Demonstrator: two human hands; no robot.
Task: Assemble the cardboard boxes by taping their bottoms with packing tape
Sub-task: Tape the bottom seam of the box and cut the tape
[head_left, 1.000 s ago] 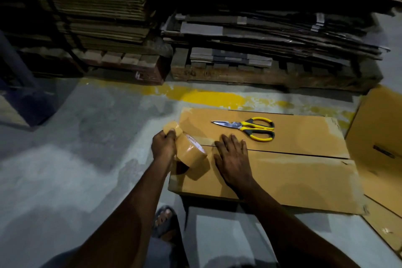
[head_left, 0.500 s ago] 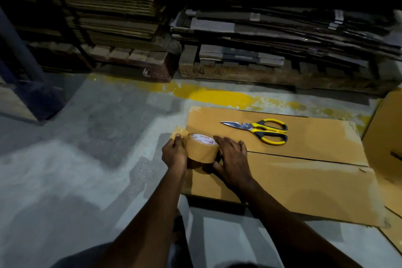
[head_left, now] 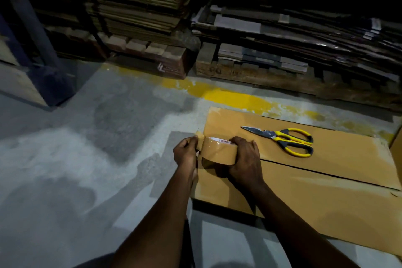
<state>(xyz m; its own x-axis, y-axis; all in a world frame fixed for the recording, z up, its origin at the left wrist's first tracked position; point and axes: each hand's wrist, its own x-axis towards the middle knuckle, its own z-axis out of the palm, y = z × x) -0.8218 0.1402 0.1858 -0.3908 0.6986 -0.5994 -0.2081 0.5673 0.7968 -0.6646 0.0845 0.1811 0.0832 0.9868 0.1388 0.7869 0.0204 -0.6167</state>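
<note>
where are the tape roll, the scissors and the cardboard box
tape roll [head_left: 218, 153]: head view, brown outer face
scissors [head_left: 274, 136]: head view, pivot by the blades
cardboard box [head_left: 326, 198]: head view, bare near flap

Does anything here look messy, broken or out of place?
Nothing spilled or broken. The yellow floor line is worn to patches, and the flat cardboard on the right-hand pallet is stacked raggedly, edges sticking out.
</note>
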